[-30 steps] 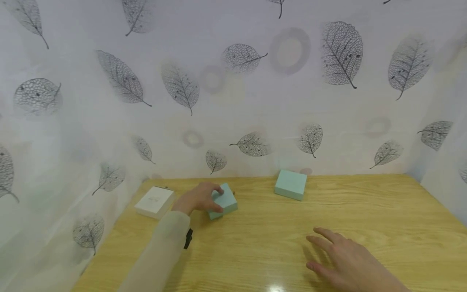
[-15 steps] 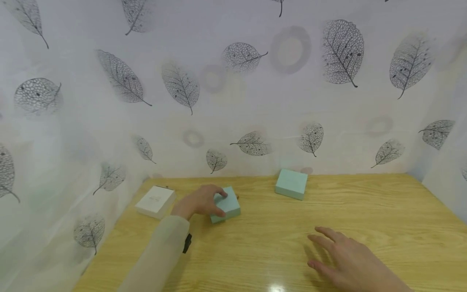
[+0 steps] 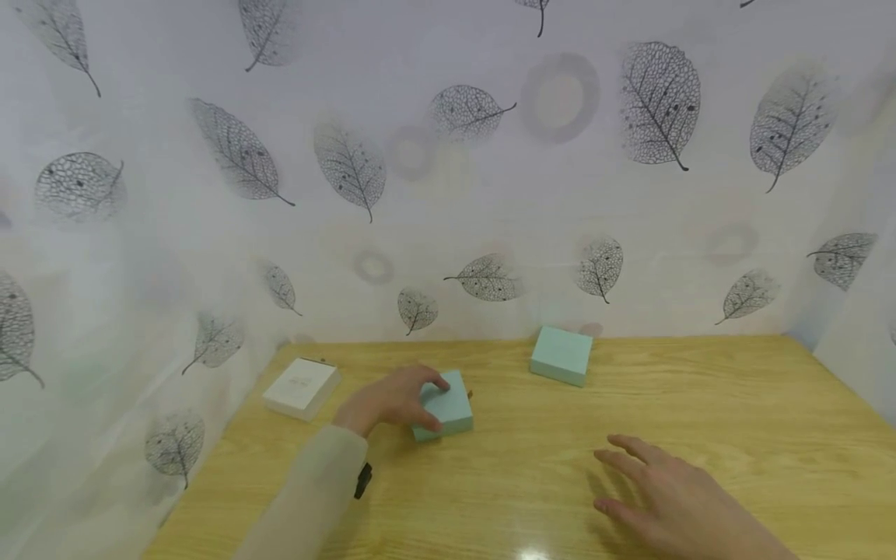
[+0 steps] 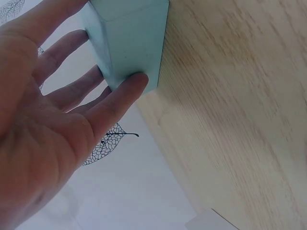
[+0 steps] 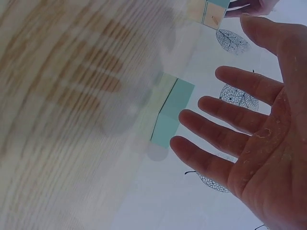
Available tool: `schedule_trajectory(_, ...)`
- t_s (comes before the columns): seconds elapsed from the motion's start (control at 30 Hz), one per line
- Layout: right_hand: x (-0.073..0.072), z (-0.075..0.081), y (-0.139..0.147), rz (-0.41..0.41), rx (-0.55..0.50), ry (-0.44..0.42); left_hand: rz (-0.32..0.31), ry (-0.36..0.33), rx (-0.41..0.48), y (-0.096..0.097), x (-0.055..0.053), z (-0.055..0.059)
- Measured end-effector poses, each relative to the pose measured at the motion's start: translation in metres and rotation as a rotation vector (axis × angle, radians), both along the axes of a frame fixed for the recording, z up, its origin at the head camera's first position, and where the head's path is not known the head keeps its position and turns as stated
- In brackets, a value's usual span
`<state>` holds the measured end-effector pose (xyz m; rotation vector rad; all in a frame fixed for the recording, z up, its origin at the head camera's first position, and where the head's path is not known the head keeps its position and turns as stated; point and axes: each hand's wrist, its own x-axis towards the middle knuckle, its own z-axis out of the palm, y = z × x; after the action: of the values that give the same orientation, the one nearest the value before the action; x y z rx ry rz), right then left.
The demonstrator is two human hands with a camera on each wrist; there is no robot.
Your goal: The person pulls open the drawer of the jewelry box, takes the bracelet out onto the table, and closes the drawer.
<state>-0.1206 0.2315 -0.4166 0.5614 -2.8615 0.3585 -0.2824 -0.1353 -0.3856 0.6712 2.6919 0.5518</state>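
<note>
My left hand (image 3: 397, 400) grips a light teal box (image 3: 453, 408) on the table, left of centre in the head view. Its thumb lies at the near side and its fingers reach over the top. Up close in the left wrist view, fingertips touch two faces of that box (image 4: 132, 45). A small brown tab (image 3: 470, 394) sticks out at the box's right side. Holding nothing, my right hand (image 3: 675, 490) hovers over the table at the lower right, fingers spread and slightly bent. A second teal box (image 3: 562, 355) stands at the back, beyond the right hand.
A white box (image 3: 301, 386) with faint print lies at the back left, beside the left forearm. The wood-grain table (image 3: 707, 404) meets leaf-printed sheeting (image 3: 483, 187) at the back and sides.
The left hand has drawn its teal box nearer and to the right across the table. The right hand, the second teal box and the white box stay in place.
</note>
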Motion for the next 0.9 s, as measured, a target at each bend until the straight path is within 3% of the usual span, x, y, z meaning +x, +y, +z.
schedule_trajectory(0.33,0.0,-0.001,-0.001,-0.032,-0.017,0.01,-0.063,-0.003,0.045,0.004,0.008,-0.003)
schedule_trajectory(0.9,0.0,-0.002,-0.001,-0.027,-0.015,-0.027,-0.101,0.001,0.035,0.014,0.025,-0.001)
